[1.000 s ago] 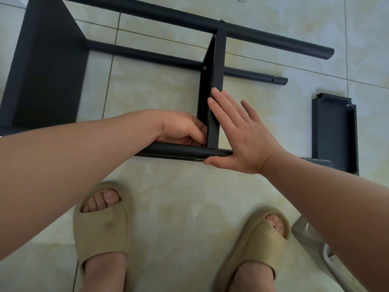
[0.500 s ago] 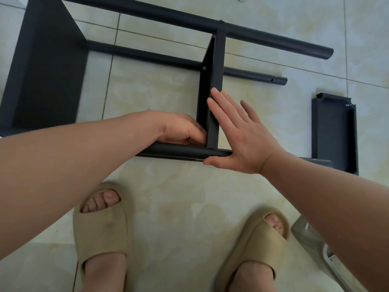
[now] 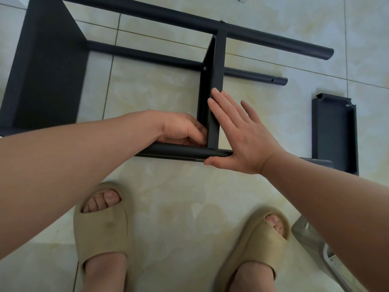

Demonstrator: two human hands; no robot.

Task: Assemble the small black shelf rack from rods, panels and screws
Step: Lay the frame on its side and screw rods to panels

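Rack (image 3: 220, 31): part-built and lying on the tiled floor (image 3: 168, 182) in front of your feet, its rods running left to right.
Left panel (image 3: 48, 66): a broad black panel at the rack's left end, joined to the rods.
Middle panel (image 3: 213, 114): seen edge-on, it spans from the far rod (image 3: 147, 12) to the near rod (image 3: 183, 151); a screw (image 3: 205, 68) shows on its left face.
Second rod (image 3: 160, 57): it passes behind the middle panel and ends to the right with a small hole near its tip.
Your left hand (image 3: 181, 129): tucked into the corner where the middle panel meets the near rod, fingers curled against the panel's left face. The fingertips are hidden, so you cannot tell whether it holds anything.
Your right hand (image 3: 242, 135): released and flat, with straight fingers pressed along the middle panel's right side and the thumb lying along the front of the near rod.
Loose panel (image 3: 334, 131): a separate black panel on the floor, to the right of your right hand and apart from the rack.
Feet: beige slippers, the left slipper (image 3: 103, 224) and the right slipper (image 3: 259, 239), just short of the near rod.
Lower right: a grey object (image 3: 311, 241) partly under your right forearm, too hidden to identify.
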